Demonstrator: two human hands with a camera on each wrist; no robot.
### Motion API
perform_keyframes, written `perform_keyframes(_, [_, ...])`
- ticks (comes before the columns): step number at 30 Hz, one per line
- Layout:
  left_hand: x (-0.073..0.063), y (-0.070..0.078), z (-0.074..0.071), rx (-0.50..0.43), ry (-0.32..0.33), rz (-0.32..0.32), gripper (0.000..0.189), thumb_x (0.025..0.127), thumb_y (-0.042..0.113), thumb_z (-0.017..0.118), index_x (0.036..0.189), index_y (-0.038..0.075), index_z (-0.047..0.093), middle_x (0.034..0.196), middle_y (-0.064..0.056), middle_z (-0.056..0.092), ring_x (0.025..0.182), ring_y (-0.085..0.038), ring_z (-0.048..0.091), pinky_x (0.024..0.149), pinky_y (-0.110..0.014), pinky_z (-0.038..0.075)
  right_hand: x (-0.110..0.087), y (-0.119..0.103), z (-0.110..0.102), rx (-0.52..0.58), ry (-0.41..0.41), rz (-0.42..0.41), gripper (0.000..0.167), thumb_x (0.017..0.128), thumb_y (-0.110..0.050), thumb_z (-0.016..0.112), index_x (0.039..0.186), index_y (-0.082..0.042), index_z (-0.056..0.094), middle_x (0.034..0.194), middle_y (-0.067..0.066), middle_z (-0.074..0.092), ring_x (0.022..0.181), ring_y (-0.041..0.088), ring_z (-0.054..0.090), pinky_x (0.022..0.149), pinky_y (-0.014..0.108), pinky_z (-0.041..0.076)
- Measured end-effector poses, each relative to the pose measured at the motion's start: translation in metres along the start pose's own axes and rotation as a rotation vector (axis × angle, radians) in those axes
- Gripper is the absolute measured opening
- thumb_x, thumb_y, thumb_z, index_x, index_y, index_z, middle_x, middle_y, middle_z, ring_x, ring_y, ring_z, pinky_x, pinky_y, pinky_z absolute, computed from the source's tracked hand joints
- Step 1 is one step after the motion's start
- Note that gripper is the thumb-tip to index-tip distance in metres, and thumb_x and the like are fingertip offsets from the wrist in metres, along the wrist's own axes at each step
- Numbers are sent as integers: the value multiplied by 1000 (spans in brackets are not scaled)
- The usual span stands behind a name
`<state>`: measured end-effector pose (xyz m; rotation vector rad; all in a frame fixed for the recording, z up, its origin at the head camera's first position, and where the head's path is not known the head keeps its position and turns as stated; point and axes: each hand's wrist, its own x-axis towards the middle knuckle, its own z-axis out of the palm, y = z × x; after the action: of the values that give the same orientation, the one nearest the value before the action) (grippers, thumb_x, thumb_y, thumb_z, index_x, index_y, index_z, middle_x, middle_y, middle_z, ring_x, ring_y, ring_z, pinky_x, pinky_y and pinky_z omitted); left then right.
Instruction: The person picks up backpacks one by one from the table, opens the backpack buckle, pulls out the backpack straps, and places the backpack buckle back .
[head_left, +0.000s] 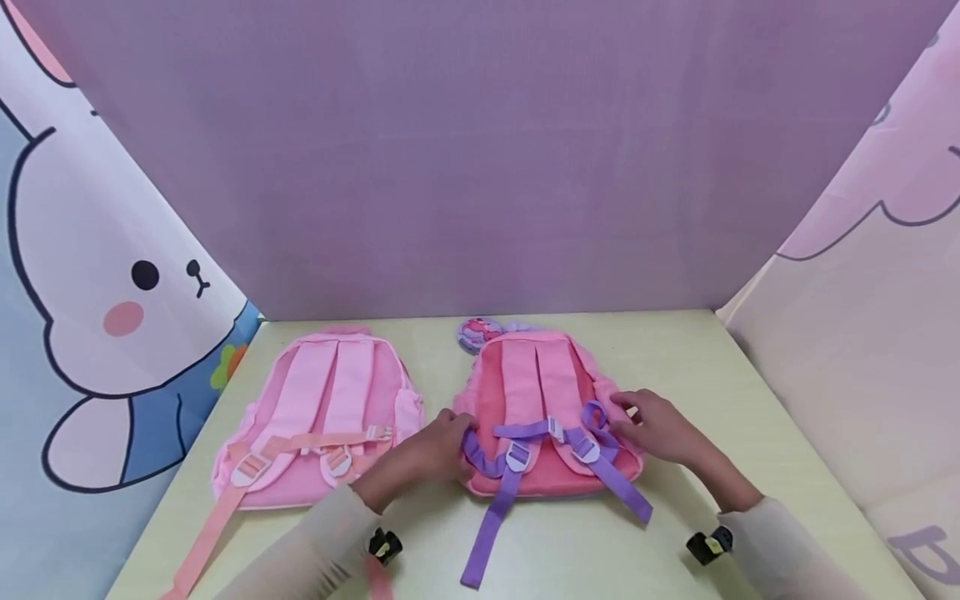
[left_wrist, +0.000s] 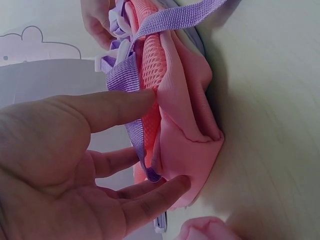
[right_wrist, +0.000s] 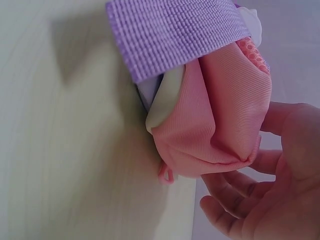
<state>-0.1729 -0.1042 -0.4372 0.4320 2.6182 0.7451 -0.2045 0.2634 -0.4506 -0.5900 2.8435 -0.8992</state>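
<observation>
A coral-pink child's backpack lies back side up on the table, its purple straps trailing toward the front edge. At its left side is my left hand; in the left wrist view the thumb touches the red mesh edge and the fingers reach out rather straight along the side. A purple strap loop passes between them. My right hand touches the backpack's right side. In the right wrist view its loosely bent fingers rest by the side pocket, the thumb partly hidden behind the fabric.
A lighter pink backpack with peach straps lies back side up at the left, partly behind my left forearm. A round purple charm sits behind the coral backpack. A purple wall closes the far side; printed panels flank the table.
</observation>
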Motion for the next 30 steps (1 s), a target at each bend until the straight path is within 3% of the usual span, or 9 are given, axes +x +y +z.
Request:
perform_keyframes(7, [-2, -1, -5, 1, -18, -11, 67, 78, 14, 84, 136, 6, 52, 127, -21, 50, 99, -26, 56, 88, -47, 55, 2, -7, -1, -12, 2, -18, 49, 94, -18, 70, 131, 11, 60, 115, 23, 68, 89, 21, 67, 70, 26, 54])
perform_keyframes(14, [-3, 4, -16, 6, -17, -13, 54, 79, 7, 81, 129, 7, 59, 119, -14, 53, 97, -24, 54, 85, -43, 54, -3, -9, -12, -36, -20, 30, 49, 95, -21, 69, 134, 8, 59, 123, 27, 64, 94, 28, 68, 72, 33, 57])
perform_keyframes(17, [-3, 11, -23, 8, 21, 12, 46, 85, 7, 77, 128, 6, 62, 123, -15, 55, 97, -23, 56, 84, -40, 56, -6, -15, -19, -88, 44, 13, 46, 94, -19, 70, 131, 7, 61, 124, 29, 63, 95, 33, 69, 73, 40, 58])
perform_keyframes(20, [3, 21, -26, 3, 83, 78, 41, 90, 13, 75, 129, 6, 63, 126, -14, 60, 100, -23, 59, 84, -37, 58, -3, -27, -24, -138, 126, -18, 44, 92, -16, 72, 129, 6, 63, 123, 27, 65, 97, 37, 68, 76, 46, 59])
perform_keyframes(25, [23, 36, -13, 41, 128, 203, 45, 91, 24, 76, 132, 9, 64, 126, -10, 65, 106, -21, 62, 85, -33, 58, 3, -46, -20, -137, 157, -81, 41, 92, -12, 72, 129, 4, 65, 119, 22, 69, 102, 36, 67, 81, 48, 59])
perform_keyframes(30, [41, 48, 13, 86, 161, 267, 52, 91, 31, 78, 136, 11, 59, 133, -7, 63, 116, -18, 60, 95, -32, 56, 11, -61, -6, -129, 68, -106, 44, 91, -15, 74, 131, 1, 64, 111, 14, 71, 93, 24, 65, 78, 38, 58])
